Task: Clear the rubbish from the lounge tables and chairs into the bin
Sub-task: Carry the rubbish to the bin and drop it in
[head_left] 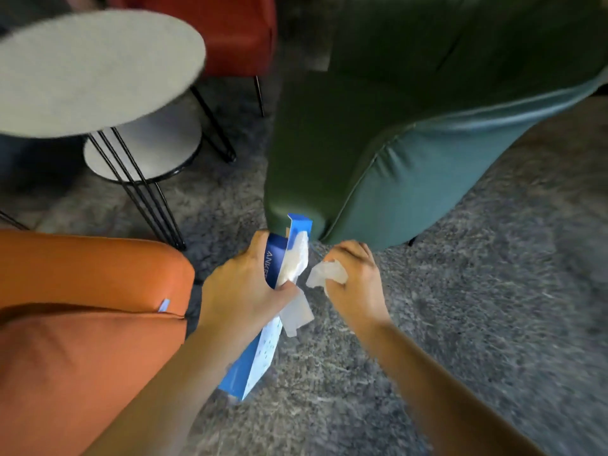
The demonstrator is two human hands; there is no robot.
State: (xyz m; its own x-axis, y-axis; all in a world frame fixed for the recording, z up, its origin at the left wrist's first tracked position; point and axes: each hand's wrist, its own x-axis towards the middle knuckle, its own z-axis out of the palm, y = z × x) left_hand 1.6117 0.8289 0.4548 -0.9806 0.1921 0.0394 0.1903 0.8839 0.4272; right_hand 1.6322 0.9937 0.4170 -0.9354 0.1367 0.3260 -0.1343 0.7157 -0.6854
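"Blue-and-white cardboard: is that the carton? Where is it?"
"Held low over the grey carpet, between the orange chair and the green armchair. The left hand grips its upper part, fingers curled round it, thumb across its front. Its top flap stands open, and white wrapping sticks out."
"And the right hand?"
"Just beside the carton's top, fingers closed round a crumpled white tissue."
"Anything on the seats?"
"A small pale-blue scrap lies in the seam of the orange chair. The round grey table stands behind on black wire legs, a red chair beyond it. The view is blurred, so what the wrapping is cannot be told"
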